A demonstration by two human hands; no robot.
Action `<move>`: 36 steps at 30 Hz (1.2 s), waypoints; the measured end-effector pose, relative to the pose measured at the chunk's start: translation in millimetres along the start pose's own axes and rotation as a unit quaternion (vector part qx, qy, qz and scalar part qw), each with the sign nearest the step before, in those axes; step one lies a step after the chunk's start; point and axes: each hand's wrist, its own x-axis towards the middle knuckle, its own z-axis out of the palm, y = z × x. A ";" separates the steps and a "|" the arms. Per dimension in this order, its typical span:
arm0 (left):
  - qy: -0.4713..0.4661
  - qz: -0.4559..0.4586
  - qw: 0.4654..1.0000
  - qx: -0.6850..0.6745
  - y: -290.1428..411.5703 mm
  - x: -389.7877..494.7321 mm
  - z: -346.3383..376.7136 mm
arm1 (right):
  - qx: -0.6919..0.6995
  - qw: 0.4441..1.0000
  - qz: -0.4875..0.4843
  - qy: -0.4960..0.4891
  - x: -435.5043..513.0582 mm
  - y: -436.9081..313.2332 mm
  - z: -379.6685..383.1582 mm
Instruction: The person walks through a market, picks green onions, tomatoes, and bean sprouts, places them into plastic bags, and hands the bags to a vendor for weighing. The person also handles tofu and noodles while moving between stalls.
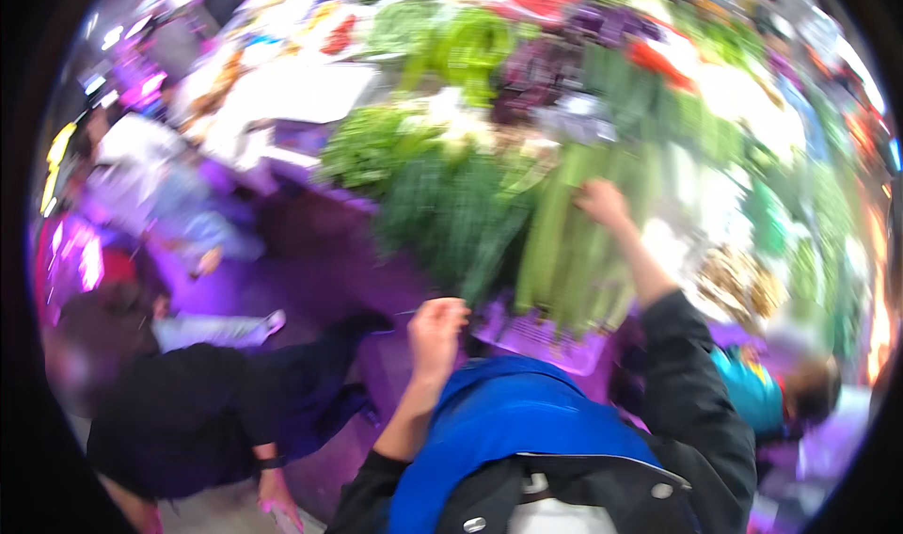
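My right hand (603, 201) reaches over a row of long pale-green vegetables (557, 245) at the centre; the blur hides whether its fingers grip any of them. Close to my body, my left hand (439, 322) is raised with its fingers curled, and what it may hold cannot be made out. Beyond the left hand lie dark-green leafy stalks (444, 216). Bright green leafy vegetables (374, 139) sit behind these. Under the near ends of the long vegetables shows a purple plastic basket (543, 347).
A person in dark clothes (190, 414) stands at lower left. Someone in a teal top (751, 393) is at the right. Purple leafy vegetables (540, 75), light-green long beans (476, 40) and a pale brown heap (737, 283) cover the stall.
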 end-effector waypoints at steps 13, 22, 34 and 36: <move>-0.144 0.004 0.989 0.008 -37.4 28.9 22.7 | 0.050 0.975 -0.020 0.215 -29.7 -13.8 11.0; -0.144 -0.072 0.987 0.014 -40.1 -12.0 13.2 | 0.185 0.951 0.016 0.249 -41.8 -20.5 -3.5; -0.064 -0.105 0.991 0.052 -45.3 -56.4 -26.2 | -0.034 0.988 0.090 0.118 -14.8 -52.2 0.3; -0.039 -0.141 0.987 0.070 -45.2 -63.4 -31.8 | -0.032 0.993 0.049 0.107 -7.8 -48.9 7.1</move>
